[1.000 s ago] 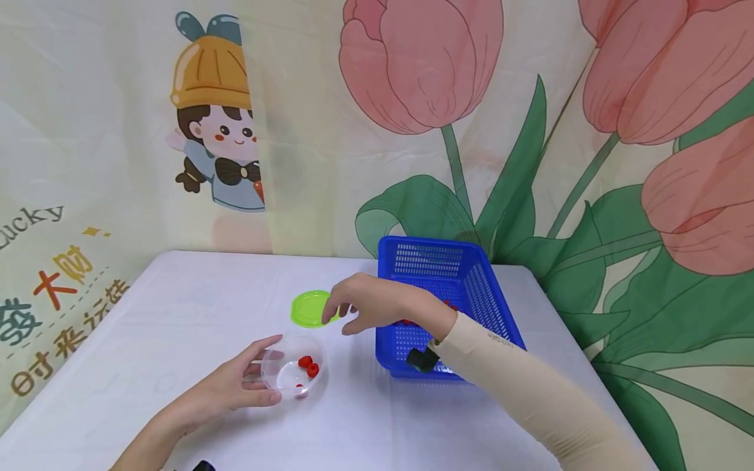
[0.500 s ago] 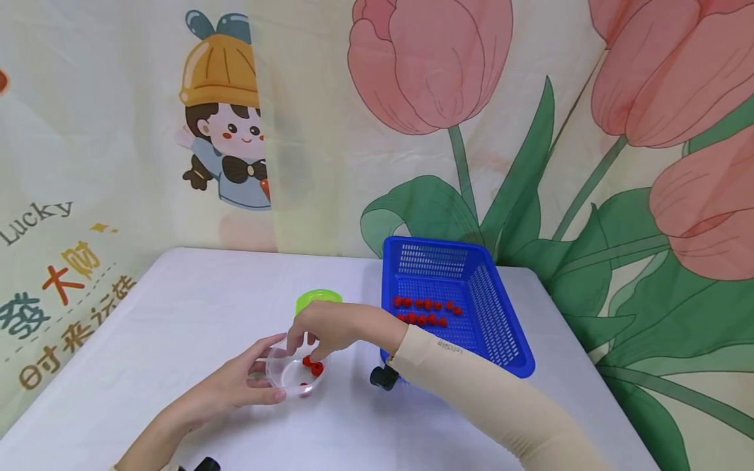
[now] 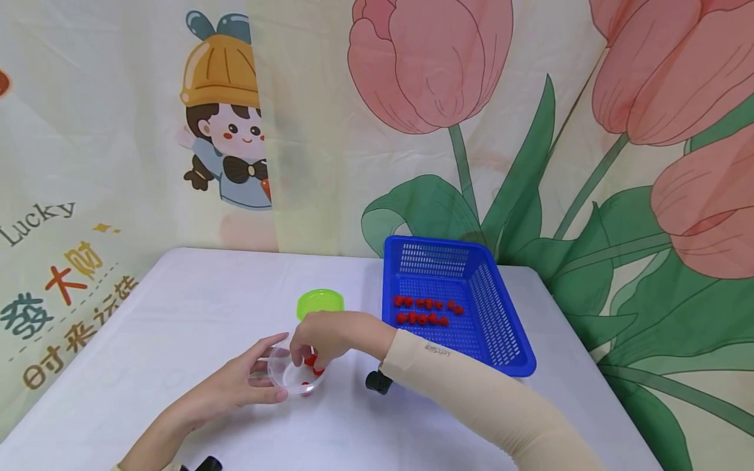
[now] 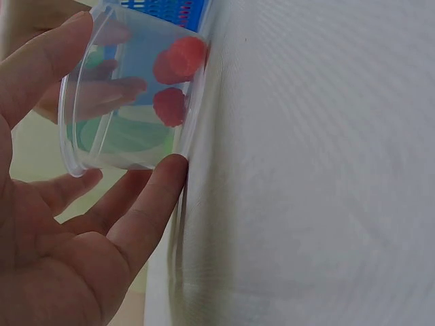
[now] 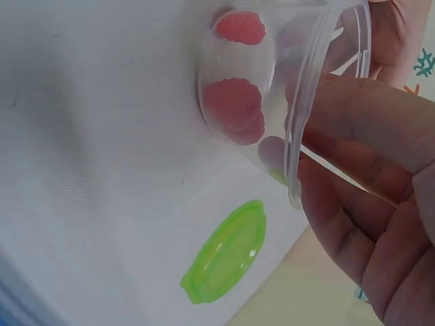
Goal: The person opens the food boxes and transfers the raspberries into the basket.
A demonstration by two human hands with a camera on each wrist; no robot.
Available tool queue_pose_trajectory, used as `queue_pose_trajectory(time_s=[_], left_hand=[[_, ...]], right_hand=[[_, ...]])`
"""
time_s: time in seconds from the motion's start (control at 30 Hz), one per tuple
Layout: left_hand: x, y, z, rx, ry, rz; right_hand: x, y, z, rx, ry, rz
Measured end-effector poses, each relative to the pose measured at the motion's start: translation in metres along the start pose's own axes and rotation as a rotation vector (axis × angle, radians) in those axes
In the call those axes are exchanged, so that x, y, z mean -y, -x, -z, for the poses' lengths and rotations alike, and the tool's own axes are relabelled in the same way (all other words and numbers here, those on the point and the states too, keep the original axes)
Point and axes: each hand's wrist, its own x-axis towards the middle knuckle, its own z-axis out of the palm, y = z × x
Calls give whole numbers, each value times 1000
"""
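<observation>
A clear plastic tub (image 3: 292,381) stands on the white table, and my left hand (image 3: 250,376) holds it from the left, thumb and fingers around its wall. My right hand (image 3: 326,337) reaches over the rim, its fingers inside the tub. Red raspberries lie on the tub's bottom; in the left wrist view a raspberry (image 4: 170,106) sits beside two overlapping ones. The right fingertips (image 4: 136,85) show through the wall, a little short of the fruit. From the right wrist, the raspberries (image 5: 234,102) appear below the fingers, with no fruit seen between them.
Behind the tub lies a bright green lid (image 3: 320,302), flat on the table. To the right stands a blue perforated basket (image 3: 512,333) with several raspberries (image 3: 422,319) in two rows. A printed cloth (image 3: 318,131) hangs behind the table.
My right hand has come left and down from beside the basket into the tub. The left hand keeps its hold on the tub. The view has shifted slightly.
</observation>
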Motion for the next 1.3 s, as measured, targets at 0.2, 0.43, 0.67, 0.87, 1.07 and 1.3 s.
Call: queue_pose_trajectory(time_s=[0.2,0.43,0.67,0.87,1.07,1.3], left_hand=[[1,0,-1,2,0,-8],[0,0,-1,-6,-4,1],[0,1,0,-1,-3,7],[-1,1,-1,-13,-12,26],[-2,1,-1,-15,-15,11],[-3,1,-1,-14,-8,7]], right_hand=[[7,-5,-1,43,96,-44],[6,-12,-4,63,117,-8],[5,-13,-7,85,-18,26],[6,-14,-7,95,-12,16],[10,-18,-7,140,24,-37],[13,-21,-7,158,70,-52]])
